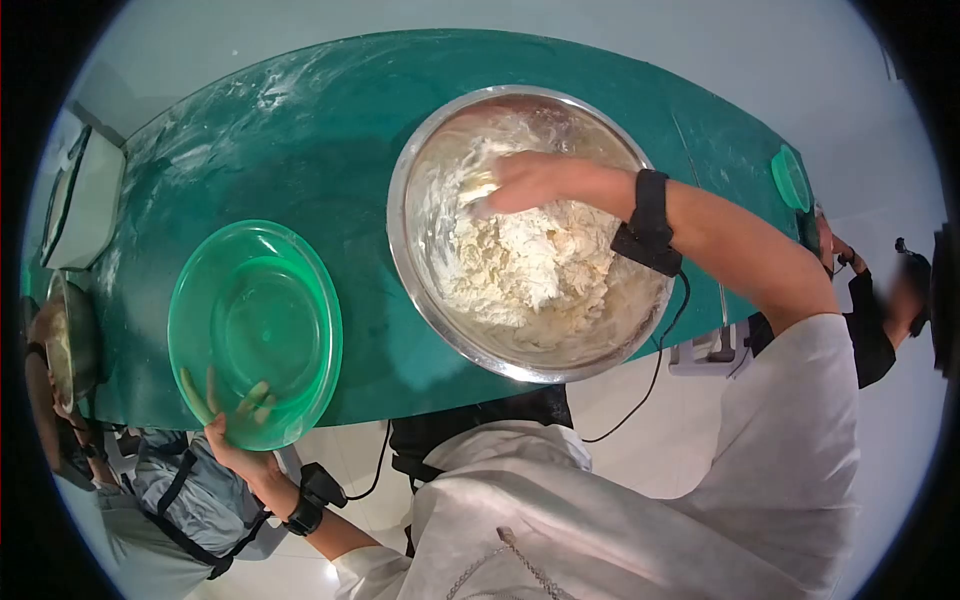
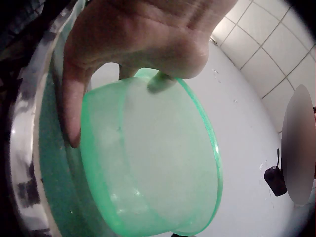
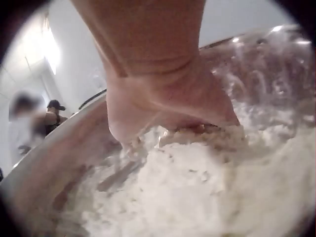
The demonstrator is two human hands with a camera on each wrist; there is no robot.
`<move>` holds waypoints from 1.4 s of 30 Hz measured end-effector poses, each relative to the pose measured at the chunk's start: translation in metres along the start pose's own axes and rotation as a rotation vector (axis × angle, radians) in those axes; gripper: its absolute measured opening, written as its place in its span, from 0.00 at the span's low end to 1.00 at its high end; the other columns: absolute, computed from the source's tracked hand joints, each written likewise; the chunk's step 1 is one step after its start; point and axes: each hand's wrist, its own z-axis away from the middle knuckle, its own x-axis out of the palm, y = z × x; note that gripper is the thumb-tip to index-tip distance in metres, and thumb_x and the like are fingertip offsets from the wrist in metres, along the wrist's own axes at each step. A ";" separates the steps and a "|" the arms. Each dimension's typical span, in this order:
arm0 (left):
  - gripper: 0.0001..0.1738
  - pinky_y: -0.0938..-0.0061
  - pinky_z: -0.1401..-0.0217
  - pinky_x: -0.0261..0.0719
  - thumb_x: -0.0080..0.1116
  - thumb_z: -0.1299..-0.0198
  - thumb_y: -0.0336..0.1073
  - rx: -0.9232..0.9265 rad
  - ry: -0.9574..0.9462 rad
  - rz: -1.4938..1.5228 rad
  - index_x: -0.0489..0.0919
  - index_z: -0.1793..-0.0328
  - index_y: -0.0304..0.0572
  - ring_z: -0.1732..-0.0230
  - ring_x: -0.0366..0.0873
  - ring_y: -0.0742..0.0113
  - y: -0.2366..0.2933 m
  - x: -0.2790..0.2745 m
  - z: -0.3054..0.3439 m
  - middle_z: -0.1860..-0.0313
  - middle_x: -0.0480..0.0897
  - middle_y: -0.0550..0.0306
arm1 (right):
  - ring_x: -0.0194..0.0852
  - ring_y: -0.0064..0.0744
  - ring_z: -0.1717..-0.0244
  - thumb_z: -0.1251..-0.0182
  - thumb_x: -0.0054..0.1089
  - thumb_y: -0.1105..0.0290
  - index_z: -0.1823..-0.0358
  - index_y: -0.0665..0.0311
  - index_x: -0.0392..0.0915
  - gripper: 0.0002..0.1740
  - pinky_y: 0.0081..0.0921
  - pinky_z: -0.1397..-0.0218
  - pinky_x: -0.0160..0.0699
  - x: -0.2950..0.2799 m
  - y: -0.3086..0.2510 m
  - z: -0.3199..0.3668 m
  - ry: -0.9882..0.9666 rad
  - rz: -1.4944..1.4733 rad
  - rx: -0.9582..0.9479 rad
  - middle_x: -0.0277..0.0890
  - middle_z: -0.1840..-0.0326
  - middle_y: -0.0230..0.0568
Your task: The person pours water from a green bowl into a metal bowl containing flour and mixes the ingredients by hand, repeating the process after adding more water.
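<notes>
A wide steel bowl holds a shaggy mass of pale dough and flour. My right hand is inside it, at the upper left of the dough. In the right wrist view the right hand reaches down into the dough, which hides its fingertips. To the left, my left hand grips the near edge of a green translucent basin, fingers spread beneath it. The left wrist view shows the left hand with its thumb at the rim and other fingers along the outside of the basin.
Loose flour dusts the green table. At the left stand a pale box and another metal bowl, with a person beside it. A small green bowl sits at the far right, near another person. Cables hang from both wrists.
</notes>
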 end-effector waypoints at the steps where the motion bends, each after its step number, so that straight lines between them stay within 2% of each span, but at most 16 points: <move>1: 0.39 0.54 0.58 0.82 0.45 0.44 0.42 -0.005 -0.010 0.000 0.56 0.27 0.29 0.59 0.82 0.40 0.002 0.001 0.001 0.43 0.73 0.37 | 0.69 0.52 0.37 0.42 0.57 0.40 0.41 0.82 0.67 0.46 0.38 0.37 0.71 0.005 -0.009 0.001 -0.044 -0.082 -0.068 0.69 0.41 0.69; 5: 0.39 0.53 0.58 0.82 0.45 0.44 0.42 -0.020 0.028 -0.004 0.56 0.27 0.28 0.59 0.82 0.39 0.001 0.005 0.003 0.44 0.73 0.37 | 0.79 0.58 0.57 0.47 0.59 0.53 0.58 0.71 0.79 0.26 0.46 0.50 0.75 0.045 -0.048 0.027 -0.142 0.231 -0.377 0.80 0.62 0.59; 7: 0.39 0.53 0.58 0.82 0.45 0.44 0.42 -0.022 0.040 -0.017 0.55 0.27 0.29 0.59 0.82 0.39 0.002 0.006 0.006 0.42 0.72 0.37 | 0.79 0.58 0.62 0.53 0.59 0.59 0.64 0.66 0.80 0.19 0.49 0.53 0.76 0.048 -0.047 0.048 -0.155 0.413 -0.482 0.79 0.68 0.54; 9: 0.39 0.53 0.57 0.82 0.45 0.44 0.41 -0.022 0.050 -0.028 0.55 0.26 0.30 0.59 0.82 0.39 0.002 0.010 0.007 0.40 0.71 0.37 | 0.78 0.55 0.62 0.54 0.61 0.62 0.67 0.64 0.80 0.15 0.50 0.54 0.75 0.041 -0.037 0.074 -0.209 0.463 -0.641 0.78 0.68 0.51; 13: 0.40 0.54 0.58 0.82 0.45 0.44 0.41 0.006 0.027 -0.001 0.53 0.25 0.36 0.59 0.82 0.39 -0.001 0.009 0.006 0.30 0.64 0.42 | 0.75 0.52 0.58 0.49 0.58 0.66 0.67 0.64 0.81 0.11 0.47 0.52 0.73 0.017 -0.018 0.138 -0.398 0.504 -0.616 0.76 0.60 0.50; 14: 0.40 0.54 0.58 0.83 0.45 0.44 0.41 0.013 0.024 0.006 0.53 0.24 0.38 0.59 0.82 0.39 -0.002 0.007 0.006 0.28 0.62 0.45 | 0.75 0.52 0.58 0.49 0.58 0.66 0.67 0.64 0.81 0.11 0.47 0.52 0.73 0.015 -0.007 0.151 -0.402 0.503 -0.617 0.76 0.60 0.50; 16: 0.40 0.55 0.58 0.83 0.45 0.44 0.41 0.016 0.022 0.003 0.52 0.24 0.39 0.58 0.82 0.40 0.000 0.012 0.009 0.27 0.61 0.45 | 0.76 0.54 0.61 0.47 0.55 0.67 0.68 0.66 0.81 0.11 0.46 0.56 0.74 0.010 0.014 0.170 -0.363 0.151 -0.363 0.77 0.64 0.54; 19: 0.40 0.57 0.58 0.83 0.44 0.44 0.41 0.017 -0.012 -0.007 0.51 0.23 0.41 0.58 0.82 0.40 0.003 0.018 0.010 0.27 0.61 0.45 | 0.76 0.58 0.65 0.46 0.51 0.68 0.69 0.70 0.81 0.12 0.46 0.60 0.75 0.041 0.063 0.136 -0.502 0.311 -0.158 0.78 0.68 0.58; 24: 0.42 0.57 0.58 0.84 0.43 0.44 0.40 -0.084 -0.019 0.052 0.49 0.22 0.43 0.58 0.82 0.40 -0.002 -0.001 0.003 0.26 0.60 0.44 | 0.77 0.58 0.67 0.48 0.51 0.70 0.71 0.72 0.80 0.12 0.48 0.62 0.75 0.034 0.057 0.109 -0.385 0.327 -0.118 0.78 0.71 0.59; 26: 0.41 0.52 0.51 0.80 0.44 0.43 0.42 -0.014 -0.010 -0.004 0.49 0.21 0.50 0.54 0.80 0.38 -0.005 0.000 0.002 0.25 0.60 0.46 | 0.77 0.58 0.65 0.48 0.51 0.71 0.69 0.72 0.79 0.12 0.47 0.60 0.75 0.028 0.065 0.111 -0.401 0.392 -0.064 0.78 0.70 0.59; 28: 0.41 0.53 0.51 0.80 0.45 0.43 0.42 -0.017 0.016 -0.011 0.50 0.22 0.45 0.54 0.80 0.38 -0.009 -0.006 -0.001 0.27 0.62 0.44 | 0.77 0.57 0.63 0.51 0.52 0.72 0.61 0.70 0.78 0.15 0.48 0.57 0.74 0.031 0.080 0.105 -0.002 0.303 -0.272 0.77 0.69 0.58; 29: 0.40 0.53 0.52 0.80 0.45 0.43 0.43 -0.014 0.046 -0.023 0.51 0.23 0.40 0.54 0.80 0.38 -0.010 -0.009 -0.002 0.29 0.64 0.42 | 0.77 0.57 0.63 0.51 0.52 0.72 0.61 0.70 0.78 0.15 0.48 0.57 0.74 0.022 0.073 0.106 -0.007 0.307 -0.283 0.77 0.69 0.58; 32: 0.41 0.57 0.57 0.84 0.43 0.44 0.40 -0.052 0.040 0.036 0.48 0.22 0.43 0.56 0.81 0.38 -0.009 -0.008 -0.001 0.26 0.59 0.42 | 0.76 0.58 0.60 0.50 0.50 0.73 0.53 0.67 0.75 0.20 0.48 0.55 0.73 0.005 0.046 0.122 -0.008 0.260 -0.245 0.76 0.67 0.57; 34: 0.41 0.56 0.57 0.84 0.43 0.44 0.40 -0.045 0.040 0.028 0.49 0.22 0.43 0.56 0.81 0.38 -0.010 -0.004 0.000 0.26 0.60 0.41 | 0.75 0.60 0.60 0.49 0.49 0.74 0.50 0.65 0.73 0.22 0.48 0.56 0.73 0.002 0.031 0.124 -0.494 0.285 -0.300 0.75 0.67 0.58; 37: 0.41 0.55 0.57 0.83 0.43 0.44 0.40 -0.019 0.043 0.004 0.49 0.22 0.41 0.57 0.81 0.38 -0.010 -0.002 0.005 0.27 0.60 0.41 | 0.74 0.60 0.61 0.48 0.47 0.74 0.48 0.64 0.74 0.23 0.48 0.58 0.71 0.024 0.020 0.113 -0.617 0.276 -0.250 0.75 0.66 0.59; 42: 0.40 0.54 0.54 0.82 0.44 0.43 0.41 0.017 0.040 -0.034 0.51 0.24 0.35 0.55 0.81 0.38 -0.008 -0.001 0.002 0.29 0.64 0.41 | 0.74 0.60 0.60 0.48 0.48 0.75 0.46 0.66 0.71 0.24 0.49 0.58 0.70 0.034 0.027 0.100 -0.561 0.200 -0.282 0.75 0.63 0.59</move>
